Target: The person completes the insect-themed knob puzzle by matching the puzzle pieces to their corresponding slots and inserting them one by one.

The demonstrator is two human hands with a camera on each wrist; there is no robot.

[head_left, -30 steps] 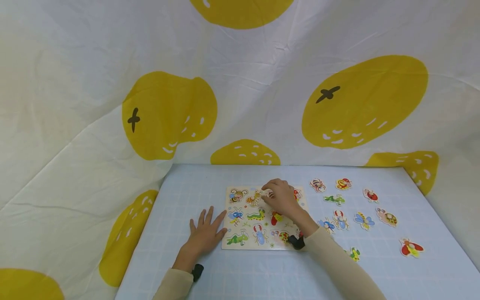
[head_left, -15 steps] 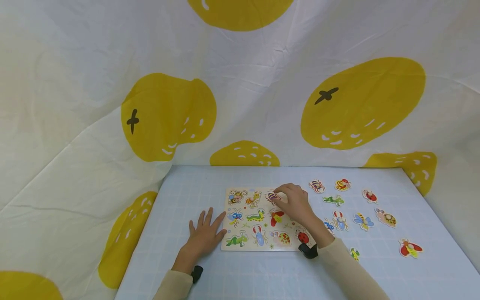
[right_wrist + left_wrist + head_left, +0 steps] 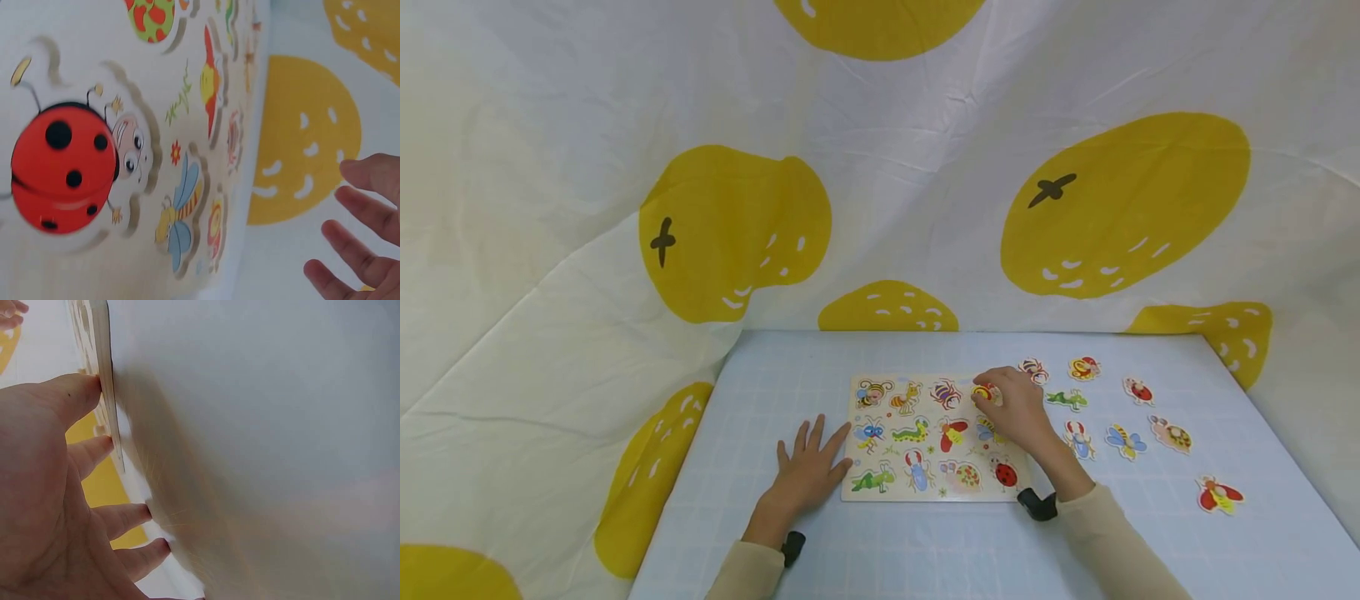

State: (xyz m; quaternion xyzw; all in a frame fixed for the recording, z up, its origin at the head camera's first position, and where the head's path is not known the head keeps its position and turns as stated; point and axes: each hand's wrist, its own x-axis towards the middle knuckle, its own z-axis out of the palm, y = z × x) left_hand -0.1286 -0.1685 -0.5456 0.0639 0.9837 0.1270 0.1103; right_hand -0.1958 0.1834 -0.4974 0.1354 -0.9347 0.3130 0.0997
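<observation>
A light wooden insect puzzle board (image 3: pixel 943 497) lies flat on the table, printed with rows of colourful bugs. My left hand (image 3: pixel 806 473) rests palm down to its left with fingers spread; in the left wrist view, the thumb and index fingertip touch the board's edge (image 3: pixel 105 356). Over the upper right corner hovers my right hand (image 3: pixel 1018 406), its fingers bent loosely around the red and yellow picture (image 3: pixel 984 393) there. The right wrist view has that hand (image 3: pixel 369 228) with fingers apart and nothing between them, beyond the ladybug hollow (image 3: pixel 56 169).
Several loose insect pieces lie right of the board, among them a spider (image 3: pixel 1034 370), a green grasshopper (image 3: pixel 1067 400), a blue beetle (image 3: pixel 1078 440) and a red-winged bug (image 3: pixel 1220 495). A white curtain (image 3: pixel 917 192) with yellow fruit prints hangs behind the table.
My right hand has moved right along the board's top row, from the spider picture to the corner picture, uncovering the spider. The left hand has stayed put.
</observation>
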